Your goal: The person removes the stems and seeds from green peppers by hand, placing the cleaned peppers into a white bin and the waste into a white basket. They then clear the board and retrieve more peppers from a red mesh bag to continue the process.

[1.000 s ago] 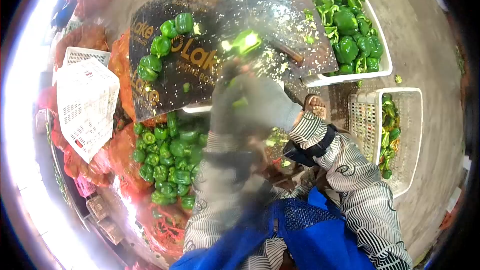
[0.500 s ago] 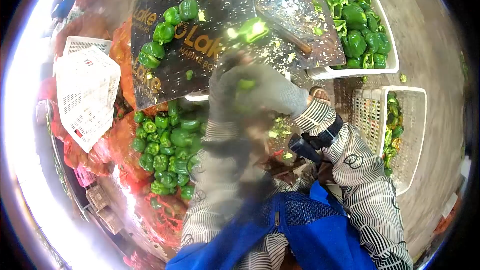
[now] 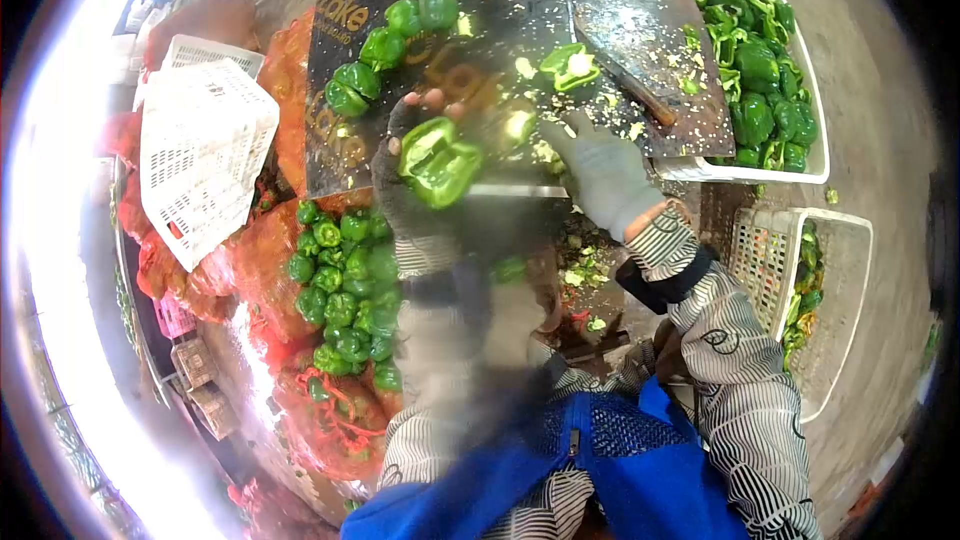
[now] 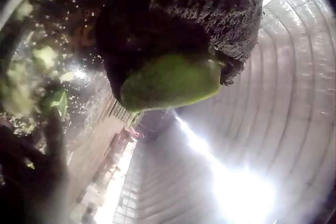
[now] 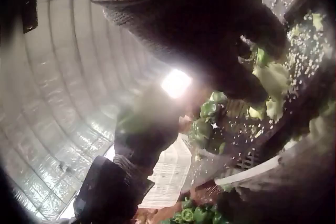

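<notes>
In the head view my gloved left hand (image 3: 389,170) holds a cut green bell pepper (image 3: 440,168), its hollow inside facing up; bare fingertips show beyond it. The left wrist view shows the same pepper's smooth green side below the dark glove. My gloved right hand (image 3: 605,175) is low over the black board (image 3: 480,10), fingers reaching out. A pale pepper core (image 3: 520,126) lies just left of its fingertips. Another cut pepper (image 3: 570,67) rests farther up the board, beside a knife with a wooden handle (image 3: 652,103).
Several whole green peppers (image 3: 383,48) line the board's left side. A white crate (image 3: 822,155) of cut peppers is at right, above a second crate (image 3: 845,280) holding scraps. More peppers (image 3: 340,310) are piled below left, near an upturned white crate (image 3: 205,155). Seeds litter the board.
My hands were together in a blur; now the right has moved apart to the right, and a core lies by its fingers. The left keeps the pepper, now turned hollow side up. The view has shifted.
</notes>
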Action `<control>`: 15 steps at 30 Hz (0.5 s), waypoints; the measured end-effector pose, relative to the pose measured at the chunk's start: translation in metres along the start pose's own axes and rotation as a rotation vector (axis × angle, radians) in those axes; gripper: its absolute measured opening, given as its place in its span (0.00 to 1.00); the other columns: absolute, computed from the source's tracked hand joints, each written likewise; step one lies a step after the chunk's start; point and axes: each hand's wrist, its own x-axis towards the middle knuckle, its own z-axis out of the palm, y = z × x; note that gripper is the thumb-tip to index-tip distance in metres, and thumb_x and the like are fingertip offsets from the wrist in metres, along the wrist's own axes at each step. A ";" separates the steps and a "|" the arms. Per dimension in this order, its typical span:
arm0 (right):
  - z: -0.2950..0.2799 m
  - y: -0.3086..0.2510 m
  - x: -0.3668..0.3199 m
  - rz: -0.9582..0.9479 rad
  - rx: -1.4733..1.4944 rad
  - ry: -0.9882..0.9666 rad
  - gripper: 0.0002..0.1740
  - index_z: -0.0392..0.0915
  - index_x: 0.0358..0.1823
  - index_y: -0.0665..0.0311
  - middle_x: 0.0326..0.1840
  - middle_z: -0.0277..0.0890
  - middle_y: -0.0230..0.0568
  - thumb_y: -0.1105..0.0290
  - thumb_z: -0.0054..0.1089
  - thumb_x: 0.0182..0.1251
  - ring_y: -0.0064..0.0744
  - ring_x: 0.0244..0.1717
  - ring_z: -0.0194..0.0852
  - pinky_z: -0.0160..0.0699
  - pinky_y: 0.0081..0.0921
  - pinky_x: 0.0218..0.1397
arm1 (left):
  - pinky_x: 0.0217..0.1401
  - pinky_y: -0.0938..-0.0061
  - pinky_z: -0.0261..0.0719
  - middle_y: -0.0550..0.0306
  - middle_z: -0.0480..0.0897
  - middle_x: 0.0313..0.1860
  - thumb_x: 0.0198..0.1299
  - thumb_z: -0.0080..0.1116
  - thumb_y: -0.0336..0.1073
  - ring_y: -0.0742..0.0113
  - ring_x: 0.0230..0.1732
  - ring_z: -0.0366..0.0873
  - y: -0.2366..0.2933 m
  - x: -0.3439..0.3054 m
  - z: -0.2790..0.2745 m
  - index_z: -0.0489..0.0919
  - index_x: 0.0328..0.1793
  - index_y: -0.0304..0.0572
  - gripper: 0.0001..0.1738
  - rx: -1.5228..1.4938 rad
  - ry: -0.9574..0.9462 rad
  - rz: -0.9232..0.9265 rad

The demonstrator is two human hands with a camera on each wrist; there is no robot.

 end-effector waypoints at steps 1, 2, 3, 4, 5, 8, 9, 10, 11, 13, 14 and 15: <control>-0.001 -0.003 0.001 -0.001 0.000 -0.001 0.29 0.74 0.61 0.53 0.51 0.75 0.43 0.77 0.65 0.54 0.43 0.45 0.81 0.83 0.36 0.47 | 0.59 0.45 0.80 0.41 0.73 0.66 0.66 0.52 0.40 0.44 0.67 0.71 0.001 0.000 -0.003 0.67 0.71 0.35 0.29 -0.086 -0.060 -0.036; -0.007 -0.009 0.002 -0.139 0.205 0.095 0.29 0.75 0.60 0.52 0.50 0.76 0.43 0.76 0.64 0.54 0.43 0.45 0.82 0.83 0.35 0.46 | 0.62 0.48 0.78 0.41 0.74 0.66 0.67 0.51 0.41 0.45 0.67 0.71 0.000 0.000 0.001 0.67 0.71 0.34 0.29 0.001 -0.052 -0.043; -0.013 -0.014 0.003 -0.275 0.409 0.190 0.28 0.76 0.60 0.52 0.50 0.76 0.43 0.75 0.64 0.54 0.43 0.44 0.82 0.84 0.35 0.46 | 0.62 0.48 0.78 0.41 0.74 0.66 0.67 0.51 0.41 0.45 0.67 0.71 -0.003 -0.001 0.005 0.67 0.71 0.34 0.29 -0.002 -0.055 -0.045; -0.016 -0.018 0.005 -0.440 0.401 0.262 0.19 0.81 0.51 0.55 0.51 0.76 0.43 0.72 0.62 0.55 0.37 0.35 0.83 0.85 0.30 0.36 | 0.59 0.53 0.81 0.42 0.75 0.65 0.65 0.54 0.43 0.47 0.65 0.73 -0.010 -0.001 0.010 0.69 0.69 0.35 0.29 0.084 -0.022 -0.078; -0.015 -0.024 0.005 -0.428 0.400 0.266 0.19 0.81 0.51 0.55 0.51 0.76 0.43 0.72 0.62 0.55 0.37 0.35 0.83 0.85 0.30 0.36 | 0.57 0.58 0.84 0.43 0.76 0.63 0.63 0.57 0.44 0.50 0.63 0.76 -0.016 -0.001 0.024 0.72 0.67 0.37 0.29 0.170 0.008 -0.115; -0.004 -0.028 0.001 -0.353 0.014 0.070 0.12 0.79 0.42 0.62 0.46 0.76 0.41 0.76 0.55 0.55 0.41 0.40 0.81 0.83 0.34 0.36 | 0.60 0.61 0.80 0.43 0.77 0.61 0.64 0.54 0.43 0.52 0.61 0.77 -0.038 -0.011 0.051 0.71 0.67 0.35 0.28 0.352 0.075 -0.166; 0.000 -0.026 -0.001 -0.340 0.010 0.071 0.12 0.79 0.42 0.62 0.46 0.76 0.41 0.76 0.55 0.55 0.41 0.40 0.81 0.83 0.34 0.36 | 0.61 0.61 0.80 0.41 0.76 0.63 0.66 0.49 0.39 0.51 0.61 0.76 -0.044 -0.012 0.054 0.69 0.68 0.31 0.27 0.489 0.095 -0.173; 0.003 -0.026 -0.004 -0.321 -0.042 0.091 0.11 0.79 0.41 0.62 0.46 0.76 0.41 0.76 0.56 0.55 0.42 0.39 0.80 0.83 0.35 0.36 | 0.61 0.63 0.80 0.41 0.77 0.61 0.67 0.48 0.39 0.53 0.58 0.78 -0.049 -0.008 0.033 0.70 0.67 0.31 0.26 0.456 0.066 -0.256; 0.007 -0.024 -0.006 -0.304 -0.093 0.110 0.11 0.79 0.40 0.62 0.45 0.76 0.41 0.75 0.56 0.55 0.42 0.38 0.79 0.83 0.36 0.36 | 0.61 0.63 0.80 0.41 0.77 0.61 0.67 0.48 0.39 0.53 0.58 0.78 -0.051 -0.008 0.036 0.70 0.67 0.31 0.26 0.450 0.062 -0.260; 0.012 -0.017 -0.003 -0.248 0.000 0.250 0.09 0.78 0.39 0.63 0.43 0.75 0.41 0.73 0.58 0.54 0.44 0.38 0.78 0.82 0.38 0.39 | 0.60 0.65 0.80 0.41 0.77 0.61 0.68 0.47 0.40 0.54 0.57 0.79 -0.049 -0.007 0.042 0.70 0.67 0.30 0.26 0.229 0.020 -0.275; 0.007 -0.009 0.002 -0.235 0.236 0.394 0.09 0.77 0.39 0.64 0.44 0.75 0.43 0.73 0.58 0.55 0.46 0.39 0.78 0.82 0.39 0.40 | 0.61 0.64 0.80 0.41 0.77 0.61 0.69 0.47 0.43 0.55 0.57 0.79 -0.050 -0.004 0.037 0.71 0.67 0.29 0.27 0.144 -0.026 -0.264; 0.002 -0.005 0.005 -0.222 0.474 0.535 0.09 0.77 0.38 0.64 0.44 0.75 0.44 0.72 0.58 0.56 0.47 0.40 0.78 0.82 0.39 0.42 | 0.61 0.64 0.80 0.41 0.77 0.61 0.69 0.47 0.43 0.55 0.57 0.79 -0.053 -0.004 0.035 0.71 0.67 0.29 0.27 0.144 -0.030 -0.261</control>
